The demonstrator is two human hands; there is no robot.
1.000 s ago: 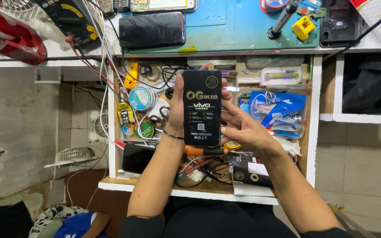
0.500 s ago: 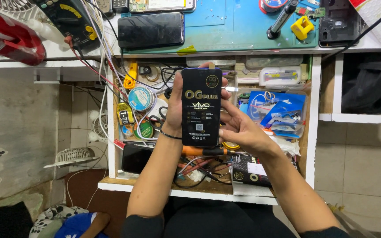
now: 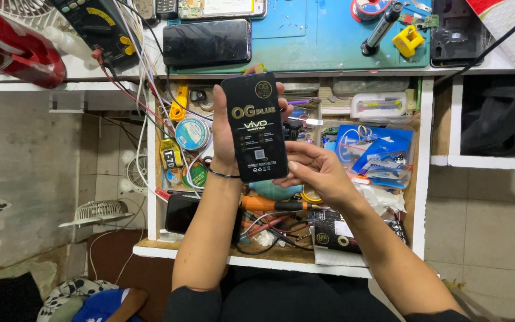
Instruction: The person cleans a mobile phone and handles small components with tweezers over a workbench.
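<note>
Both hands grip a flat black package above an open drawer.

The left hand (image 3: 225,128) clasps the black package (image 3: 255,127) upright; the right hand (image 3: 317,170) pinches its corner at five o'clock, over the cluttered drawer (image 3: 419,179).

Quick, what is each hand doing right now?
Left hand: closed around the flat black box, holding it upright over the open drawer.
Right hand: fingers touching the box's lower right edge.

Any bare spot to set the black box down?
Blue mat has bare room between the dark phone and the pen tool. Drawer below both hands is crammed. Left hand holds the black box.
</note>
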